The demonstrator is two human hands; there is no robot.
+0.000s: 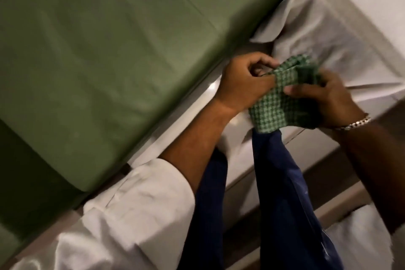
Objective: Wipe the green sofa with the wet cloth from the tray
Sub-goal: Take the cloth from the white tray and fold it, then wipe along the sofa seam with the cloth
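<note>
— Green sofa (87,55) fills the left; where's the cloth (282,103)?
— Bunched between left hand (245,83) and right hand (328,101), both gripping it. Soft, limp; fold it, hold flat.

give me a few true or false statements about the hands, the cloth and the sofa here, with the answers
1. Both hands hold the checked cloth. True: the left hand and the right hand each grip it.
2. The cloth is pressed flat on the green sofa. False: it is held up in the air, off the sofa, over white fabric.
3. The cloth is plain blue. False: it has a green and white check.
4. The right wrist wears a bracelet. True.
5. The sofa lies to the left of the hands in the picture. True.
</note>
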